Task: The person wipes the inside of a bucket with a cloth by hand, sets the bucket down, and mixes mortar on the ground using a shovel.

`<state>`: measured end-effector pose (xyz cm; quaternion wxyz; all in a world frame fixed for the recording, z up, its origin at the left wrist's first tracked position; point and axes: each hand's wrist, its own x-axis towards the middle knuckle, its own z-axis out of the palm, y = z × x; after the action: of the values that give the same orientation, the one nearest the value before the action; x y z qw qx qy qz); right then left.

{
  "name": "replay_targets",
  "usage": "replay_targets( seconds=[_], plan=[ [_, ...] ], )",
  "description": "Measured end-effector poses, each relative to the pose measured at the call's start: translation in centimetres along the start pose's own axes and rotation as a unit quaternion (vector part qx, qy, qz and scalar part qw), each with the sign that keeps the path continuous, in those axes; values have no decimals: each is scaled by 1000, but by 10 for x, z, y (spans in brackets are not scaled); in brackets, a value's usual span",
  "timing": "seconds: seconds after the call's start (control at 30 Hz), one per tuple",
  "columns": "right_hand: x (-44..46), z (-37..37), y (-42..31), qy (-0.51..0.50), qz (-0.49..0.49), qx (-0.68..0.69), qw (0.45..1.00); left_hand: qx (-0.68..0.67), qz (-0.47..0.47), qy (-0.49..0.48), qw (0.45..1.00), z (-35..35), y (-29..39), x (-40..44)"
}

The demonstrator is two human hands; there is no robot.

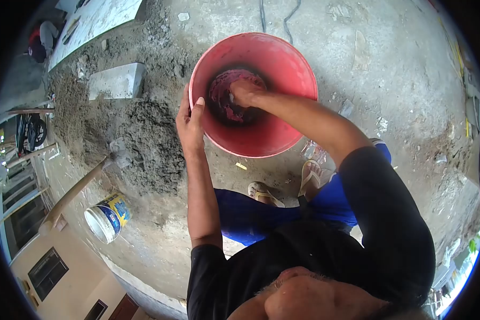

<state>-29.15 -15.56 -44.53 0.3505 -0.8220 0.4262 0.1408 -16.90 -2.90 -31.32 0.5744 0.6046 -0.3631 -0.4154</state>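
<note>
A large red bucket point(290, 69) stands on the ground in front of me, its mouth facing up. My left hand point(190, 121) is closed on its left rim, the thumb inside and the fingers outside. Deep in the bucket is my right hand point(244, 93), its fingers curled near the bottom. A small pale bit shows at the fingertips, but what they hold is hidden. Around that hand, dark wet residue with pinkish streaks point(218, 88) coats the bottom.
Left of the bucket lies a heap of grey mortar point(152, 144) with a long-handled shovel point(82, 189) in it. Nearby are a pale block point(116, 81) and a tipped white-and-blue pail point(102, 221). A person point(41, 40) is at the far upper left. Cables point(285, 24) run behind the bucket.
</note>
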Motion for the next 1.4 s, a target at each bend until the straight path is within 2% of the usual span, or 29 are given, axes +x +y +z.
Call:
replay_targets(
  seconds=[0.03,0.1,0.13,0.2,0.23,0.3,0.33,0.4,0.43,0.5,0.53,0.6,0.63,0.7,0.73,0.8,0.83,0.87,0.93,1.0,1.03,1.07,1.13,1.23,1.3,1.33,1.4],
  plan=[
    [5,4,-1,2,3,0,1000,-17,22,3,1000,-1,-4,2],
    [12,22,-4,139,-76,176,972,-18,34,-6,999,-4,-10,2],
    [29,40,1,131,-72,176,973,-20,43,-7,999,-4,-12,-2],
    [55,60,-4,162,-9,297,941,-20,34,-13,999,-5,-10,-9],
    [58,64,-11,156,-9,296,942,-18,35,-23,999,-6,-10,-11],
    [60,62,-22,246,159,367,883,9,43,-33,998,-12,-10,-13],
    [61,56,-26,251,162,368,881,7,47,-41,998,-13,-10,-13],
    [62,51,-32,259,228,569,747,5,48,-50,998,-16,-11,-10],
    [78,60,-27,265,237,570,741,2,44,-61,997,-17,-13,-5],
    [98,73,-26,406,206,400,795,-16,34,-77,996,-21,-12,-2],
    [102,79,-25,403,211,399,796,-1,38,-73,997,-21,-13,1],
    [104,92,-21,397,130,422,805,-8,28,-71,997,-19,-10,3],
    [103,100,-21,394,135,420,806,-11,23,-72,997,-18,-9,4],
    [98,118,-22,306,44,321,895,-9,34,-73,997,-15,-12,8],
    [94,133,-18,307,46,321,895,-6,31,-67,997,-16,-11,8],
    [81,160,-2,117,-30,137,983,-14,16,-56,998,-18,-11,8],
    [73,163,13,116,-31,137,983,-13,16,-55,998,-18,-11,8],
    [58,162,28,157,-70,107,979,-13,19,-53,998,-17,-10,8],
    [50,128,33,197,-111,73,971,-15,24,-49,998,-14,-10,11],
    [49,66,34,30,-84,102,991,9,42,-66,997,-11,-10,10],
    [50,55,33,28,-84,103,991,9,40,-65,997,-11,-10,11],
    [55,45,30,124,-43,190,973,2,35,-64,997,-11,-9,12],
    [65,43,26,216,1,278,936,-11,27,-59,998,-14,-12,15],
    [85,49,25,271,61,319,906,-21,20,-62,998,-11,-11,15],
    [101,61,21,352,54,293,887,-8,28,-62,998,-9,-13,14],
    [105,69,19,350,54,295,887,3,38,-61,997,-8,-13,14],
    [103,87,20,351,-42,271,895,-8,22,-57,998,-7,-9,12]
  ],
)
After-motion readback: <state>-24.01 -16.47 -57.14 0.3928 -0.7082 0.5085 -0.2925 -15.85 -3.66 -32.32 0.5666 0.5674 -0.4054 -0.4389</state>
